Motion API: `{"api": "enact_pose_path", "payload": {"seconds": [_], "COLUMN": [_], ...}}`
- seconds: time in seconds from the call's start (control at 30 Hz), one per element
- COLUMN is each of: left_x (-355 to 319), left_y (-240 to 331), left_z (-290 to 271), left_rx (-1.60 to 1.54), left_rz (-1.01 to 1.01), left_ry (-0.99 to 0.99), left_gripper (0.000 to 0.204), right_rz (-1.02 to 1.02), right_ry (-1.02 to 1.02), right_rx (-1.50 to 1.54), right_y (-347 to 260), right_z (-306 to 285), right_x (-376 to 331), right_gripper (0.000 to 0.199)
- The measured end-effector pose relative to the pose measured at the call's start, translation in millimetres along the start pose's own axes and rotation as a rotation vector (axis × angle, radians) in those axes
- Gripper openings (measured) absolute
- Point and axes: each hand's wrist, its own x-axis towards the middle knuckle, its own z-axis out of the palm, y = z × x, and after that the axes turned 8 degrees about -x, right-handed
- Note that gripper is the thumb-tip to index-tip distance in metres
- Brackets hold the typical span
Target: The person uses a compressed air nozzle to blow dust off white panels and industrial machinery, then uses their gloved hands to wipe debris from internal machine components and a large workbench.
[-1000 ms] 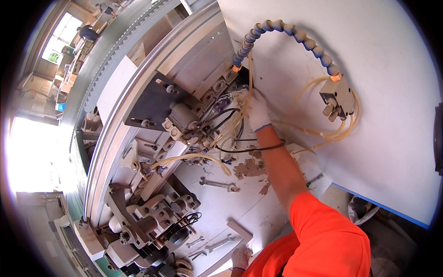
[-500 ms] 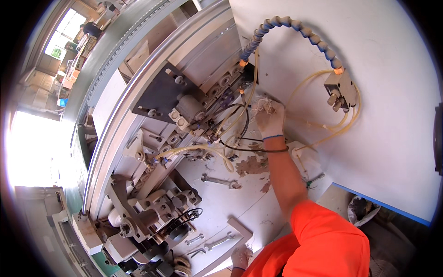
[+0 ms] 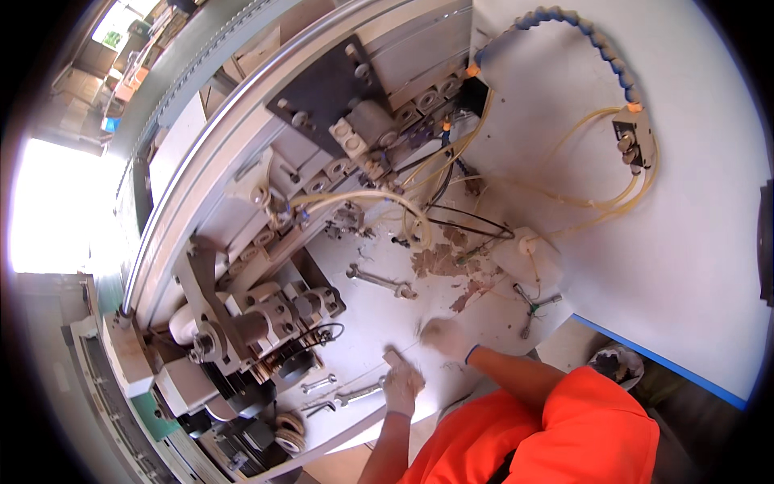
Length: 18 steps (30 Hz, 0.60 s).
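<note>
My left hand, in a dirty whitish glove, is closed over a flat grey-brown strip whose end shows beyond the fingers. Whether that strip is loose or part of the machine's edge cannot be told. Just right of it and farther away, my right hand in a similar glove hovers over the pale bed. Motion smears its fingers, so any hold is hidden. Ahead of both hands lies a large wrench. Another wrench and a smaller one rest left of my left hand.
Machine units and a dark mounting plate stand at left. Yellowish hoses loop over the bed near brown debris. A three-armed socket wrench lies at right. A segmented blue hose arches against the white panel.
My right hand has come back from the hoses toward me, beside my left hand. The left hand has moved forward onto the strip. The whole view has shifted too.
</note>
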Motion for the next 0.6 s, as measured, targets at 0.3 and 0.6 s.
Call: {"api": "enact_pose_path", "payload": {"seconds": [0.3, 0.6], "left_x": [24.1, 27.8], "left_y": [0.3, -27.3], "left_z": [25.5, -67.9], "left_rx": [-0.585, -0.530], "left_rz": [-0.069, 0.297], "left_ry": [-0.222, 0.339], "left_gripper": [0.027, 0.017], "right_rz": [-0.129, -0.500], "right_ry": [-0.540, -0.563], "right_rx": [-0.389, -0.998], "right_y": [-58.9, -37.3], "right_z": [12.6, -70.1], "right_x": [-24.0, 77.5], "right_gripper": [0.051, 0.025]}}
